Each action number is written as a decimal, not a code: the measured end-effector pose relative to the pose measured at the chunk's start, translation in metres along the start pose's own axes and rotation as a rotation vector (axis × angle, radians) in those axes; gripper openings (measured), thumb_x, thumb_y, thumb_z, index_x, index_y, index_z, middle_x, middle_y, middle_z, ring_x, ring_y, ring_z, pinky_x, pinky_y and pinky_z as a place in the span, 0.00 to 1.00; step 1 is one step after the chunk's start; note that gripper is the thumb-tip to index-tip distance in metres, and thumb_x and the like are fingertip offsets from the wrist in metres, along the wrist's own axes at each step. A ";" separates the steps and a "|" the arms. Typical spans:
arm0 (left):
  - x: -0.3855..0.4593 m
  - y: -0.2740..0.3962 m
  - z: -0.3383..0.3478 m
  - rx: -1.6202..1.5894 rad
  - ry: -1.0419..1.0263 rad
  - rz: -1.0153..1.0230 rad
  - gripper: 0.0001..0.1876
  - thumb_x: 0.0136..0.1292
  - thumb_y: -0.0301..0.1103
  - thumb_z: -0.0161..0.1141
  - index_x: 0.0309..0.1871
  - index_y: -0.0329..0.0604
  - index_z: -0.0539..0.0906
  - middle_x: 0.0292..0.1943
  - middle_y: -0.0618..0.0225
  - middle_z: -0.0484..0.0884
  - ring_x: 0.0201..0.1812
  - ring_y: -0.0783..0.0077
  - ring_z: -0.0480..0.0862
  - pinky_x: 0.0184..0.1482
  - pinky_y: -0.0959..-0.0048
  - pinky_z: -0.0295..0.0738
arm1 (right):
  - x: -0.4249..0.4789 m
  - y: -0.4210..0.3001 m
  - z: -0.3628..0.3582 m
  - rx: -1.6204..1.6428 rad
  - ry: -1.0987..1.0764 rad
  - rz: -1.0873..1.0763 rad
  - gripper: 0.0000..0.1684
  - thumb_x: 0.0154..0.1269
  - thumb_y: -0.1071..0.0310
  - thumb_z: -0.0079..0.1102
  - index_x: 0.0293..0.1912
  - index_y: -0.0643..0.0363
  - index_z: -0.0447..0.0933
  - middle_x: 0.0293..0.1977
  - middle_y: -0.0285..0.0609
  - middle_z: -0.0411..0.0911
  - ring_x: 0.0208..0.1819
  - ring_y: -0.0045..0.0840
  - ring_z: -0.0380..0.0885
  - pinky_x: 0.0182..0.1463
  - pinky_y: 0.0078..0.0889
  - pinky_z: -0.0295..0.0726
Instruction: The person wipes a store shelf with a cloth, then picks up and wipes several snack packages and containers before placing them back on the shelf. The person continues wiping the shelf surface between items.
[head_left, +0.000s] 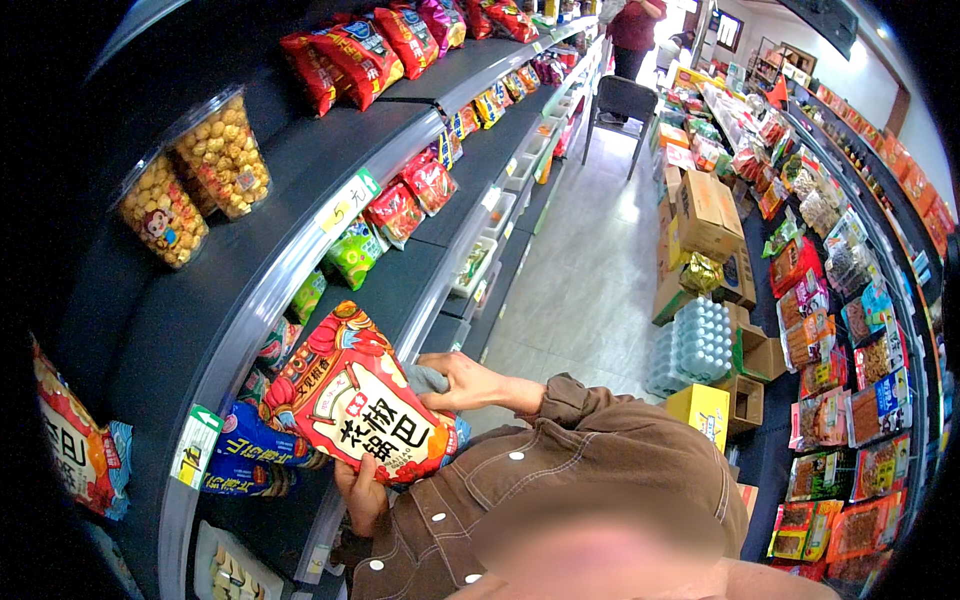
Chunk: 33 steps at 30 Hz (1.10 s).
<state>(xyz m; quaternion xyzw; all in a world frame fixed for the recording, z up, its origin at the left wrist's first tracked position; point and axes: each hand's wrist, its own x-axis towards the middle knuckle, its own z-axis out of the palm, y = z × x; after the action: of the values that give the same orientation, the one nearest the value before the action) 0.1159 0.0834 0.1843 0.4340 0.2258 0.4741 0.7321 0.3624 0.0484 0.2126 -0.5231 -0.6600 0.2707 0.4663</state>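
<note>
A red and cream snack bag (367, 394) with large printed writing is tilted in front of my chest, beside the shelf. My left hand (364, 496) grips its lower edge, thumb on the printed front. At the bag's right edge, my right hand (466, 382) holds a bunched grey cloth (427, 379). The cloth is partly hidden by the bag, and I cannot tell whether it touches the back. Behind the bag, blue snack packs (251, 454) lie on the lower shelf. A similar red bag (79, 442) stands on the shelf at far left.
Clear tubs of popcorn balls (225, 154) and red snack bags (360, 56) occupy the upper shelf (315, 142). Cardboard boxes (709, 214) and stacked egg trays (691, 345) line the aisle's right side, beside packaged foods (814, 360). Farther along are a folding chair (622, 101) and a person (636, 30).
</note>
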 end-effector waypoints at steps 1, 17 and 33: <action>-0.001 0.001 0.001 -0.012 -0.002 0.004 0.25 0.59 0.20 0.50 0.62 0.31 0.62 0.55 0.55 0.73 0.53 0.65 0.76 0.57 0.66 0.70 | 0.001 -0.004 0.000 0.003 0.020 -0.056 0.17 0.49 0.60 0.59 0.31 0.66 0.72 0.27 0.52 0.73 0.33 0.44 0.75 0.37 0.40 0.73; -0.001 -0.005 -0.005 -0.096 0.015 -0.060 0.25 0.64 0.26 0.50 0.64 0.32 0.59 0.59 0.52 0.69 0.57 0.60 0.74 0.59 0.61 0.69 | -0.003 0.017 0.016 0.594 0.151 0.230 0.12 0.58 0.66 0.60 0.40 0.63 0.76 0.31 0.31 0.77 0.34 0.13 0.72 0.38 0.21 0.72; 0.008 -0.002 0.006 -0.012 0.097 -0.046 0.21 0.66 0.25 0.50 0.62 0.35 0.66 0.55 0.64 0.75 0.54 0.74 0.75 0.56 0.73 0.68 | -0.007 -0.043 -0.002 0.105 0.426 -0.271 0.23 0.64 0.59 0.53 0.56 0.57 0.71 0.50 0.44 0.73 0.49 0.28 0.73 0.52 0.33 0.70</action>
<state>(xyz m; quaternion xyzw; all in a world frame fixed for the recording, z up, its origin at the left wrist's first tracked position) 0.1253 0.0877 0.1867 0.4007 0.2680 0.4790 0.7336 0.3458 0.0278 0.2478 -0.4501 -0.5958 0.1233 0.6536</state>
